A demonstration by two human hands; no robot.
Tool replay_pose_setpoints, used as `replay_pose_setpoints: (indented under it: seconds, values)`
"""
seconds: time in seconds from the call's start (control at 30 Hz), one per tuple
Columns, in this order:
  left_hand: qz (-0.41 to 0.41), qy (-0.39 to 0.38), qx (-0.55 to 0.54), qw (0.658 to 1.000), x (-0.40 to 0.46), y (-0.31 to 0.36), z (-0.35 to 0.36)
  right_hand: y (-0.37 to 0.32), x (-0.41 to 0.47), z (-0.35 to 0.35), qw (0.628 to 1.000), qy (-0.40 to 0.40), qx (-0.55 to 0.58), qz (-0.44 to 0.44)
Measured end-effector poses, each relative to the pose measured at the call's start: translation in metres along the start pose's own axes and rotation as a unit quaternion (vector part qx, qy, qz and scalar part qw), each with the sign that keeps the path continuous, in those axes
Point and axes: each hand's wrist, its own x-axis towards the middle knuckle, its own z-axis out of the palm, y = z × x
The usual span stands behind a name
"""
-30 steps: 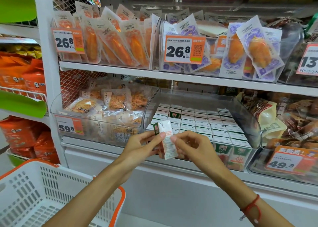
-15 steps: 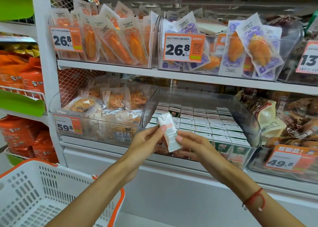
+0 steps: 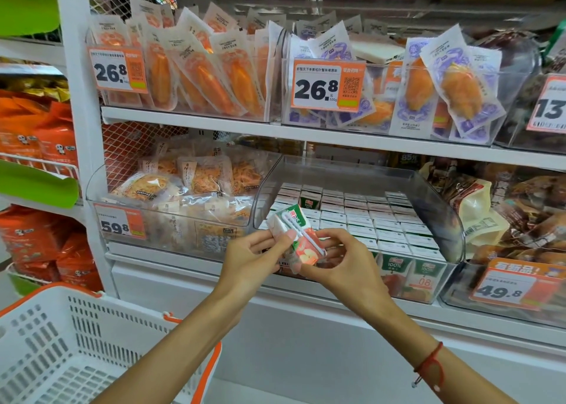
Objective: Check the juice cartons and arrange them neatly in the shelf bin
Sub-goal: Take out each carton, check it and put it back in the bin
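A clear shelf bin (image 3: 441, 207) packed with rows of juice cartons (image 3: 372, 223) is seen just behind the hands. A white basket (image 3: 70, 342) sits below the left hand (image 3: 251, 264). One tilted carton (image 3: 298, 238) is gripped between it and the right hand (image 3: 343, 265).

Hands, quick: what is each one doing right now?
Left hand: holding the juice carton, thumb across its side.
Right hand: holding the same carton, fingers curled round its lower end.
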Motion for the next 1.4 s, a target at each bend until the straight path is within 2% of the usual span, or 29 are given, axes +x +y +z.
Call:
replay_pose_setpoints:
  seconds: [0.13,0.3,0.4,0.5,0.67,0.8,0.87,0.97,1.07,1.13,1.23,1.33,1.4]
  values:
    - [-0.02,-0.011,-0.001,1.0,0.0,0.001,-0.002,0.001,-0.001,0.003,0.999,-0.036,0.005,-0.015]
    - [-0.05,-0.06,0.01,0.997,0.001,0.008,-0.011,0.0,0.004,-0.008,0.981,-0.085,0.159,0.07]
    - [-0.058,-0.104,0.012,0.993,0.0,0.012,-0.011,0.0,0.005,-0.012,0.971,-0.111,0.19,0.09]
    - [-0.056,-0.109,0.006,0.992,-0.001,0.011,-0.009,-0.001,0.006,-0.014,0.962,-0.143,0.212,0.099]
    - [-0.048,-0.029,-0.034,0.998,-0.001,0.002,-0.002,-0.002,0.004,-0.009,0.976,-0.065,0.189,0.092]
    - [-0.042,-0.035,-0.025,0.998,-0.001,0.005,0.003,-0.005,0.002,-0.006,0.996,0.015,0.084,0.015]
    - [-0.03,-0.033,-0.005,0.999,-0.002,0.007,0.005,-0.006,0.0,-0.006,0.998,0.021,0.044,-0.026]
    - [-0.012,-0.009,0.032,0.999,-0.002,0.01,0.001,-0.004,-0.001,-0.008,0.997,-0.04,0.016,-0.057]
    - [0.026,-0.022,0.078,0.996,-0.001,0.014,-0.006,-0.002,0.0,-0.017,0.988,-0.12,0.091,-0.039]
    - [0.06,-0.048,0.091,0.993,-0.002,0.014,-0.008,-0.002,0.0,-0.021,0.978,-0.137,0.158,-0.025]
    - [0.124,-0.081,0.131,0.98,-0.007,0.014,-0.005,-0.009,-0.001,-0.02,0.974,-0.102,0.196,-0.047]
    - [0.19,-0.076,0.178,0.963,-0.011,0.015,0.001,-0.013,-0.001,-0.017,0.974,-0.033,0.216,-0.067]
    - [0.215,-0.072,0.183,0.957,-0.012,0.016,0.004,-0.014,-0.001,-0.018,0.971,-0.019,0.225,-0.079]
